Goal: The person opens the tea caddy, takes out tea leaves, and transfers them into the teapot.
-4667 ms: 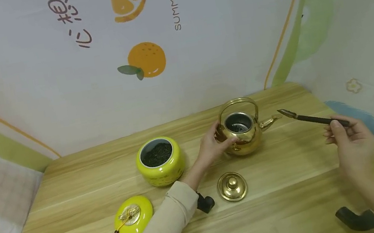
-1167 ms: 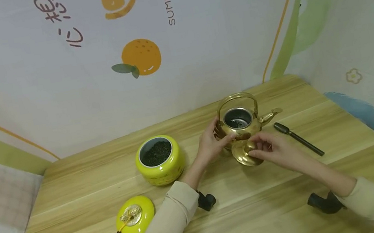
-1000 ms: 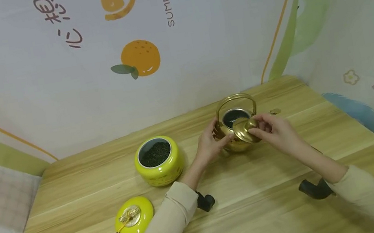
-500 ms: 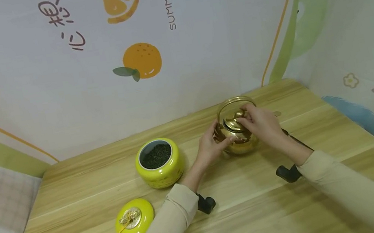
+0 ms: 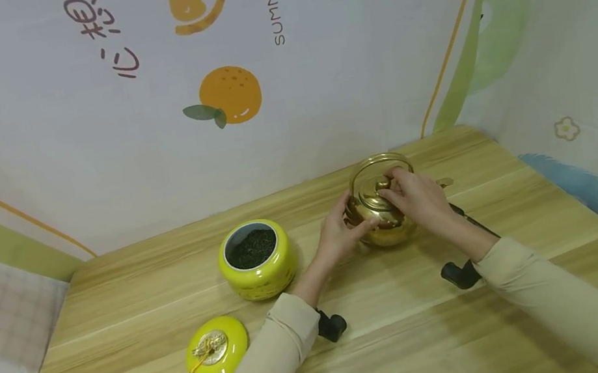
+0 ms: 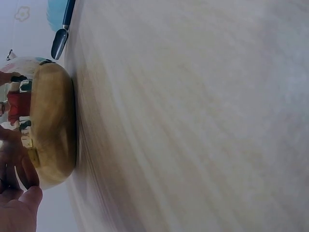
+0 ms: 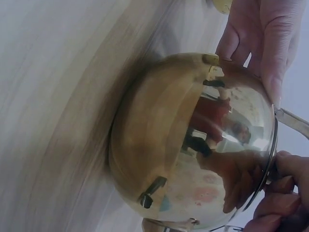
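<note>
- The gold teapot lid (image 5: 376, 194) now sits over the mouth of the gold teapot (image 5: 384, 225), under the arched handle (image 5: 378, 163). A second ago it was in the air beside the pot, and a few seconds back it lay on the bench in front of it.
- The right hand (image 5: 419, 201) rests on top of the pot with its fingertips curled round the lid's knob, so that grip is clamped on the lid. Whether the lid is fully seated cannot be told from the head view.
- In the right wrist view the right fingertips (image 7: 285, 193) lie at the rim of the pot's polished belly (image 7: 193, 140).
- The left hand (image 5: 341, 235) cups the near left side of the teapot as before, its fingers (image 7: 263, 38) and thumb curved against the wall. That grip steadies the pot and has not shifted.
- The teapot stands toward the far right corner of the bench (image 5: 431, 336), spout to the right.
- The dark tea scoop (image 6: 60, 42), earlier held in the right hand, lies flat on the bench just right of the pot, mostly hidden behind the right forearm in the head view.
- With leaves already in the pot and the scoop laid down, covering the pot looks all but done.
- The yellow tea jar (image 5: 257, 261), open and full of dark leaves, stands unmoved left of the pot; its yellow tasselled lid (image 5: 218, 360) lies toward the near left edge.
</note>
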Demonstrator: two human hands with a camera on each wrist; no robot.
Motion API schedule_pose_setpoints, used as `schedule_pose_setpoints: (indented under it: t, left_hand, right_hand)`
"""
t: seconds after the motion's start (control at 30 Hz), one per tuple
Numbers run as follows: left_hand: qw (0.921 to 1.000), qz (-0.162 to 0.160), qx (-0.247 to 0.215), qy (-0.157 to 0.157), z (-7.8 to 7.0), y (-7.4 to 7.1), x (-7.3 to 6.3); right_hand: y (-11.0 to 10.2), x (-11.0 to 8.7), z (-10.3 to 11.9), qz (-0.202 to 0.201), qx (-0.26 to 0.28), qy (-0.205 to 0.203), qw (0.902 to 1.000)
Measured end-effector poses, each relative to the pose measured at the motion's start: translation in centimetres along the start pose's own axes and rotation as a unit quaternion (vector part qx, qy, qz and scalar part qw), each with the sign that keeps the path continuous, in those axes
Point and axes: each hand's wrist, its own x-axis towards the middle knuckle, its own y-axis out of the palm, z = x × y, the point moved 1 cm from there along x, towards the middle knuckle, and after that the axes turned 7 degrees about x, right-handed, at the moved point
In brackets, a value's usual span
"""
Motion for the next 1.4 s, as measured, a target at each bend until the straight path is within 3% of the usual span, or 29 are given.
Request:
schedule_pose_setpoints:
  t: [0.57, 0.97, 1.2, 1.4]
  left_hand:
    - [0.9999, -0.01, 0.007, -0.002, -0.5, -0.9, -0.4]
    - [0.9999, -0.009, 0.009, -0.007, -0.3, -1.1, -0.7]
    - [0.9997, 0.009, -0.003, -0.022, -0.4, -0.9, -1.0]
    - [0.9995, 0.003, 0.006, -0.031, -0.9, -1.1, -1.6]
  right_hand:
    - [-0.2, 0.6, 0.8, 0.015, -0.001, -0.013, 0.9998]
    - [0.4, 0.4, 0.8, 0.004, -0.001, -0.028, 0.9996]
    - [0.7, -1.1, 0.3, -0.046, 0.044, -0.041, 0.9971]
    - [0.6, -2.7, 0.4, -0.111, 0.121, -0.086, 0.9826]
